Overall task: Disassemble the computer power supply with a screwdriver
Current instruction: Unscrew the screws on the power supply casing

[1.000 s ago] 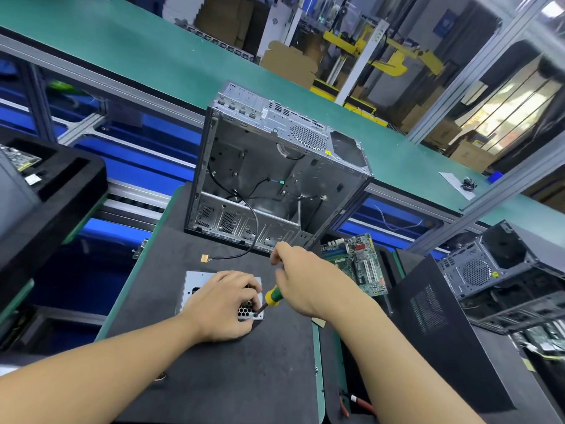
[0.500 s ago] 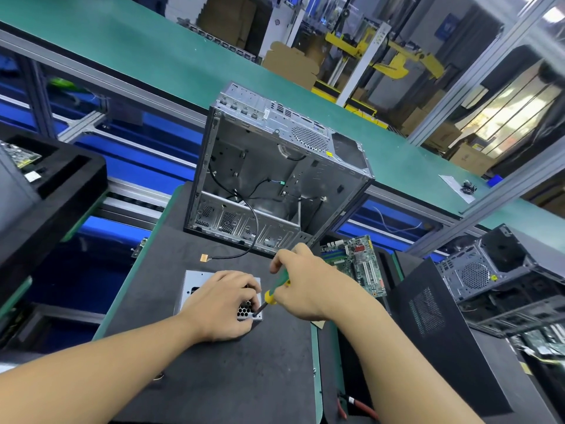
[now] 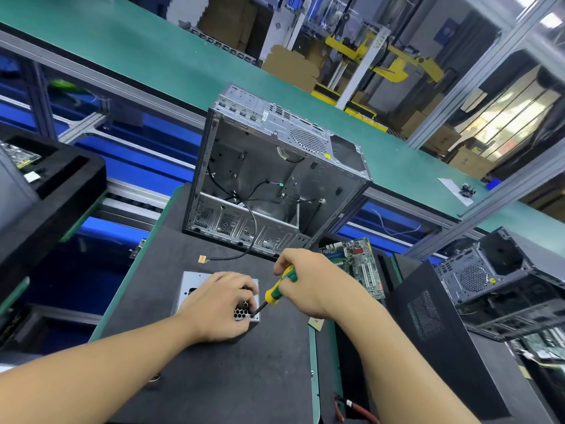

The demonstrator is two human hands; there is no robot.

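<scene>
The grey metal power supply (image 3: 192,286) lies on the black work mat, its honeycomb vent showing at the near right corner. My left hand (image 3: 218,307) lies over its top with the fingers curled down onto it, covering most of it. My right hand (image 3: 308,283) grips the green and yellow handle of a screwdriver (image 3: 276,290). The dark shaft slants down to the left and its tip sits at the power supply's near right corner, beside my left fingertips.
An empty open computer case (image 3: 275,185) stands just behind, a black cable trailing from it onto the mat (image 3: 214,377). A green circuit board (image 3: 357,264) lies right of my right hand. A black panel (image 3: 443,338) and another case (image 3: 489,270) stand at the right.
My right hand has turned on the screwdriver handle and shifted slightly, with the tip staying at the same corner. My left hand has stayed on the power supply.
</scene>
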